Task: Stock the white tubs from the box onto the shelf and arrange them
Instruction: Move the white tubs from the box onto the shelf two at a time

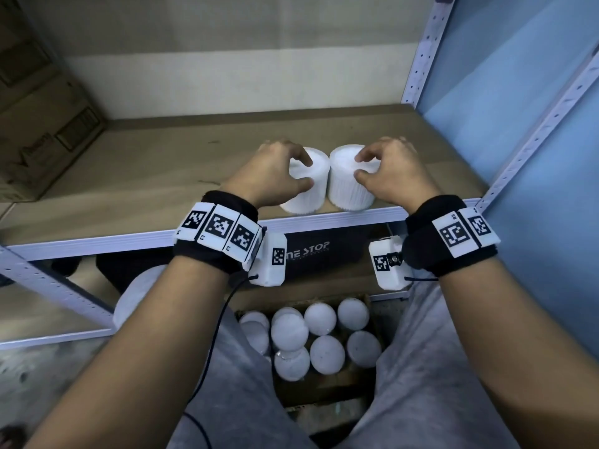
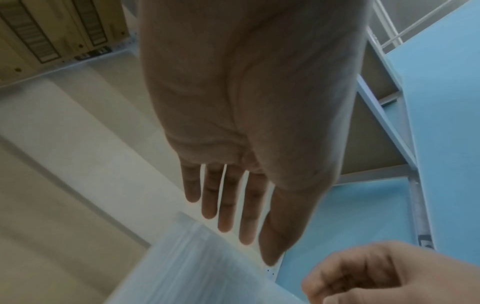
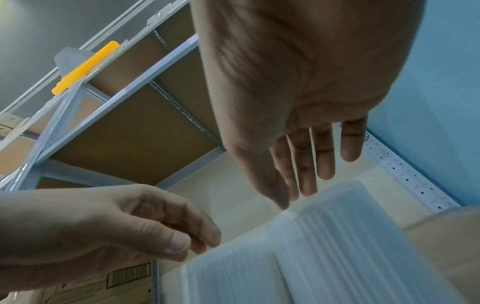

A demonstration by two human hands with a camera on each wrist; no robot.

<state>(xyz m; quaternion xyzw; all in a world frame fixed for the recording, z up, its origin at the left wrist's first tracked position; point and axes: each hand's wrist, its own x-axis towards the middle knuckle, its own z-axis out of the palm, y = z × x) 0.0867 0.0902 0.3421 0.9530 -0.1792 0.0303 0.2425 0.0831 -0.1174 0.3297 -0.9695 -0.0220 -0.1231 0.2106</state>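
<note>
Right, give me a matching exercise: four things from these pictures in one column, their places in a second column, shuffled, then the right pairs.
Things:
1. left tub
2. right tub
3. open box of tubs
4. brown carton

Places:
A. on the floor between the person's legs
B. on the shelf, far left
C. under the left hand, near the shelf's front edge
D. under the right hand, near the shelf's front edge

Pairs: 1-C, 2-D, 3-A, 4-B
</note>
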